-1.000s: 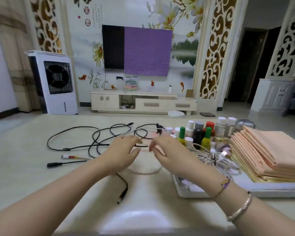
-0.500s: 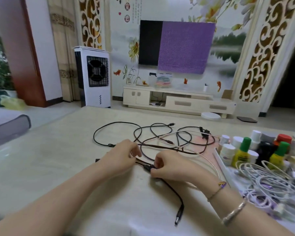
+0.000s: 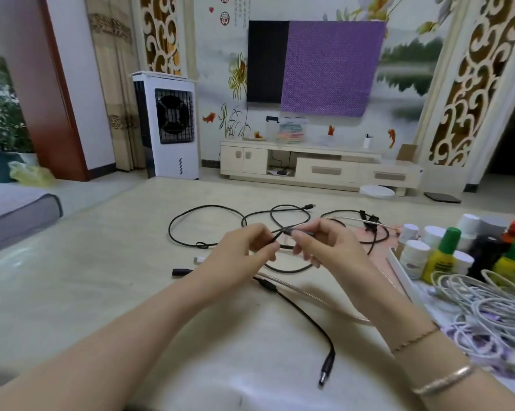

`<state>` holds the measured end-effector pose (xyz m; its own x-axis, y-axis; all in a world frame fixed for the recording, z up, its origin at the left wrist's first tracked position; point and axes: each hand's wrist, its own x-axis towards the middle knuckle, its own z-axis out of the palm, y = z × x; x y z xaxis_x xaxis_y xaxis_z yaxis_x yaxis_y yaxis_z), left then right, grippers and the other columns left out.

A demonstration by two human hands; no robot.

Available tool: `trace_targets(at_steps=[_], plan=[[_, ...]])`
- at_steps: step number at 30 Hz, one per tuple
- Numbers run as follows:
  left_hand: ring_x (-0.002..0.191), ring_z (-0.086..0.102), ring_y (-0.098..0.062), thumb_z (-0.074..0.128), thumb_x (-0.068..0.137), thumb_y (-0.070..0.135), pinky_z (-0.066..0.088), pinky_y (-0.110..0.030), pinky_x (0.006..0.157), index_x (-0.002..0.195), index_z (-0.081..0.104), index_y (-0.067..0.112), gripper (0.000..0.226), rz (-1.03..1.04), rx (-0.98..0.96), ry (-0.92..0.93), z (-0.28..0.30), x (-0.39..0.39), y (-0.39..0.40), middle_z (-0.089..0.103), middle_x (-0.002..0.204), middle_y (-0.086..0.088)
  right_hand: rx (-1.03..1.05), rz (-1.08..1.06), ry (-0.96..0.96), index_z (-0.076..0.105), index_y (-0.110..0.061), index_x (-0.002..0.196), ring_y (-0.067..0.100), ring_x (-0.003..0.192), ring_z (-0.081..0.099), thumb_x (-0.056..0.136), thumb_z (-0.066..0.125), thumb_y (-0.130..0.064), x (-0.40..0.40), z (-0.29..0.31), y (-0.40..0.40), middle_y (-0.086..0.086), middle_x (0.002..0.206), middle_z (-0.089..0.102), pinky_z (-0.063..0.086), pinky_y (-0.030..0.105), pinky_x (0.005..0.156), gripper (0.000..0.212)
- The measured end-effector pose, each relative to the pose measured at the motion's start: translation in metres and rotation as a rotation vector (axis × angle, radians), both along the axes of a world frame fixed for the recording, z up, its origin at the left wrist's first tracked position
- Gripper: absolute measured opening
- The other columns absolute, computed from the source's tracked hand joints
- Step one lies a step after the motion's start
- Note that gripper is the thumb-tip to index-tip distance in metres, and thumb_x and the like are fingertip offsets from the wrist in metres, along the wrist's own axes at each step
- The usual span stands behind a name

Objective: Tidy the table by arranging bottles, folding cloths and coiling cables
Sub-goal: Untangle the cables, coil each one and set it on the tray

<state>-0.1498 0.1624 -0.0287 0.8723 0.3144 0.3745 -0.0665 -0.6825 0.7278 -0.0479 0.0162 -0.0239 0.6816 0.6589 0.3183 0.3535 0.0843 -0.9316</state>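
While my left hand pinches the black cable, my right hand grips its connector between thumb and fingertips, both raised over the table. More black cable loops beyond my hands; its plug lies below them, nearer me. Bottles and white cables sit right of my right hand.

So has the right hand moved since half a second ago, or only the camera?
Yes. The right hand has lifted off the table and now pinches the black cable in the air, above the loops, with the left hand.
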Motion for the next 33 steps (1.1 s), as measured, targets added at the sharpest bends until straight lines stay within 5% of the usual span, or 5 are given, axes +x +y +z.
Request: trace_targets(at_steps=[8,16,24,29,33], plan=[[0.051,0.046,-0.009,0.04,0.102,0.011,0.06,-0.035,0.071,0.102,0.062,0.004,0.023,-0.073,-0.596,-0.138,0.023,-0.011,-0.007,0.045,0.06,-0.002,0.098,0.066,0.186,0.066,-0.011,0.099,0.013,0.071,0.053,0.1,0.04,-0.026,-0.007,-0.004,0.013,0.003,0.089,0.067,0.037,0.024,0.06,0.03],[0.045,0.038,-0.006,0.035,0.103,0.014,0.058,-0.03,0.064,0.111,0.058,0.001,0.027,-0.171,-1.135,-0.272,0.042,-0.03,0.008,0.038,0.06,0.003,-0.397,0.289,-0.618,0.068,-0.032,0.087,0.004,0.109,0.05,0.085,0.061,-0.016,-0.027,-0.024,0.046,-0.016,0.101,0.066,0.04,0.026,0.096,0.018],[0.037,0.022,-0.003,0.032,0.105,0.017,0.022,-0.013,0.034,0.105,0.058,-0.002,0.032,0.066,-1.097,-0.037,0.039,-0.035,0.029,0.032,0.052,0.004,-0.382,-0.169,-0.927,0.065,-0.024,0.089,0.016,0.092,0.049,0.082,0.063,-0.015,0.017,-0.016,0.033,-0.014,0.091,0.065,0.041,0.04,0.084,0.012],[0.034,0.029,-0.006,0.038,0.099,0.011,0.02,-0.016,0.035,0.097,0.064,0.002,0.027,0.235,-0.444,0.375,0.029,-0.035,0.031,0.044,0.054,0.001,-0.393,-0.382,-0.969,0.065,-0.021,0.087,0.016,0.087,0.053,0.083,0.066,-0.017,0.035,-0.012,0.017,-0.009,0.088,0.062,0.044,0.035,0.073,0.006],[0.037,0.036,-0.004,0.038,0.101,0.021,0.025,-0.015,0.039,0.095,0.066,0.007,0.032,0.192,-0.356,0.36,0.022,-0.028,0.023,0.057,0.058,0.004,-0.349,-0.241,-0.93,0.067,-0.021,0.086,0.009,0.078,0.047,0.085,0.067,-0.021,0.022,-0.011,0.017,-0.015,0.08,0.059,0.04,0.03,0.073,0.002]])
